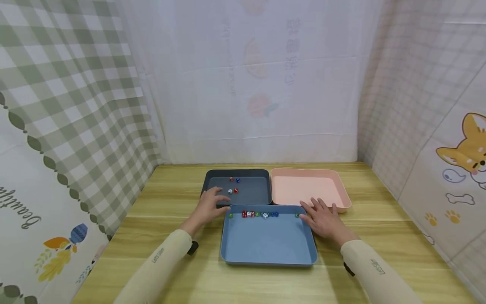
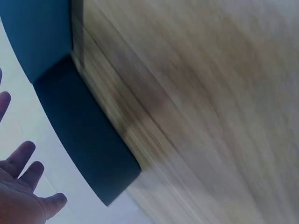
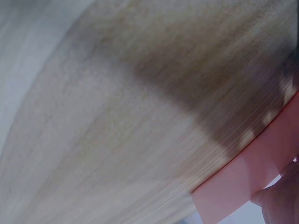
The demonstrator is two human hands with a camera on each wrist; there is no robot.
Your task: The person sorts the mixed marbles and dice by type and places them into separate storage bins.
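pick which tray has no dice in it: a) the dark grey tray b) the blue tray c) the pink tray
c: the pink tray shows only a bare floor, while a few dice lie in the dark grey tray and a row of dice sits along the far wall of the blue tray.
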